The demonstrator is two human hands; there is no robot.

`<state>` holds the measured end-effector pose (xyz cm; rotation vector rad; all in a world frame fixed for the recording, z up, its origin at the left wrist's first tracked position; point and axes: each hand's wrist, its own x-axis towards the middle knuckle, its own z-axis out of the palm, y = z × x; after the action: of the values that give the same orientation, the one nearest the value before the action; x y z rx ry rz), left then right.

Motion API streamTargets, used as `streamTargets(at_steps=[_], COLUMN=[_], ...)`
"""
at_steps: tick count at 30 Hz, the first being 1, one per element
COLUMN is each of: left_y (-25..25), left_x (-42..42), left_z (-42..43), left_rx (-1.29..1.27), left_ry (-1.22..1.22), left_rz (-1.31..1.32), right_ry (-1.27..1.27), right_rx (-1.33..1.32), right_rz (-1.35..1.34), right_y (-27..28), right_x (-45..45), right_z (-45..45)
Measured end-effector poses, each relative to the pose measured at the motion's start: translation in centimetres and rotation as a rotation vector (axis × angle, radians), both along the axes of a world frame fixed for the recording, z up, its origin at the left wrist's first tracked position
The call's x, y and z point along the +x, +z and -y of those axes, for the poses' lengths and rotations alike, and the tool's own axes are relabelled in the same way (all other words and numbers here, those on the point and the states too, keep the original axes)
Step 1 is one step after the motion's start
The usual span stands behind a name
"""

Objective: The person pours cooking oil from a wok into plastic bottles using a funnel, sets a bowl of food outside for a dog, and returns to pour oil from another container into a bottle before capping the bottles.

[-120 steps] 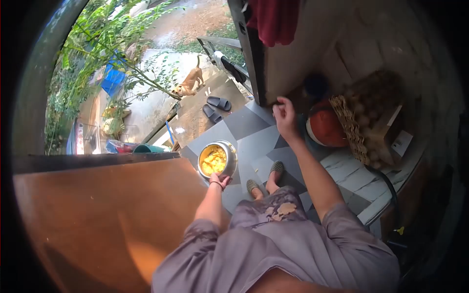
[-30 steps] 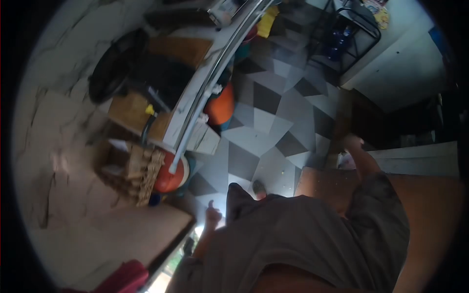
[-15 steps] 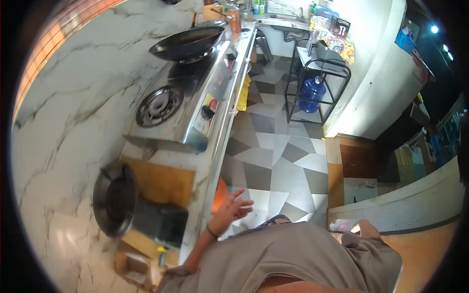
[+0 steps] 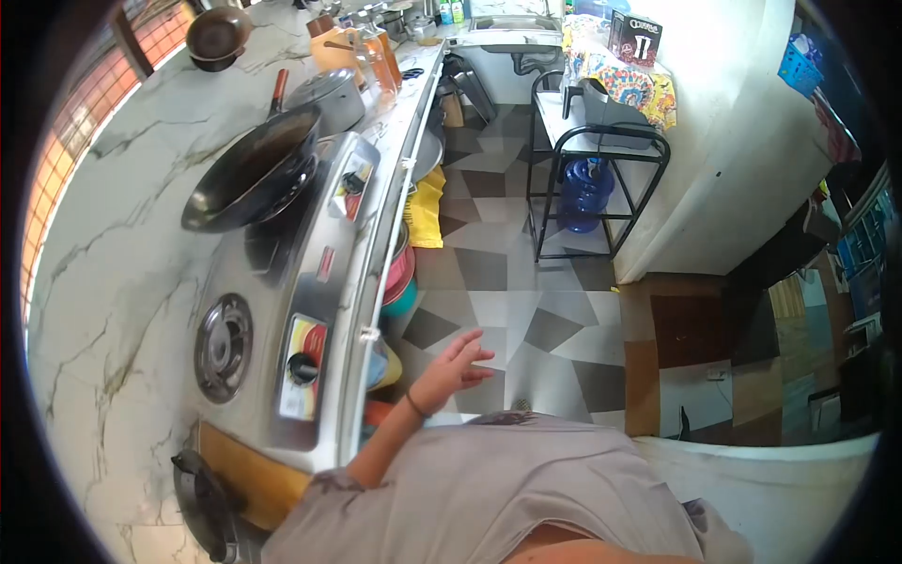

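Note:
My left hand (image 4: 453, 373) hangs in the air over the tiled floor, just right of the counter edge. Its fingers are apart and hold nothing; a dark band circles the wrist. Nearest to it is the two-burner gas stove (image 4: 324, 291) on the counter. A black wok (image 4: 254, 174) with a reddish handle sits on the stove's far burner, while the near burner (image 4: 224, 348) is bare. My right hand is out of view, hidden beyond my shirt.
A lidded pot (image 4: 329, 99) and bottles (image 4: 376, 56) stand behind the wok. A brown board (image 4: 254, 479) and a dark pan (image 4: 202, 508) lie nearer. Across the aisle, a black-framed rack (image 4: 606, 132) holds a blue water jug (image 4: 584, 195). Basins (image 4: 402, 282) sit under the counter.
The view has moved forward along the counter, so the stove and wok appear lower and closer. My left hand stays open. My right hand has gone out of view.

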<state>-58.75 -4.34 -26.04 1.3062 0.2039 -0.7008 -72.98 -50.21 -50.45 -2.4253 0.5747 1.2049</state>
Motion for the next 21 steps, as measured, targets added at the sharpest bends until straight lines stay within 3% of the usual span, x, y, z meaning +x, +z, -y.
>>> streamTargets(at_steps=[6,11,17,21], left_y=[0.0,-0.7,-3.5,-2.0], left_x=[9.6,16.3,26.3,30.6], left_z=[3.8,4.8,1.6,-1.3], left_rx=[0.069,0.110,0.029,0.007], left_ry=[-0.071,-0.109,0.076,0.257], left_rz=[-0.026,0.028,0.045,0.140], right_ry=[-0.063,-0.046,0.189,0.531], right_rx=[0.146,0.268,0.269,0.305], right_rz=[0.310,0.362,0.170,0.209], right_y=[2.9,3.4,0.7,1.3], right_x=[18.4,28.1,36.2,44.9], right_z=[-1.8,-4.9,-7.6,-10.1])
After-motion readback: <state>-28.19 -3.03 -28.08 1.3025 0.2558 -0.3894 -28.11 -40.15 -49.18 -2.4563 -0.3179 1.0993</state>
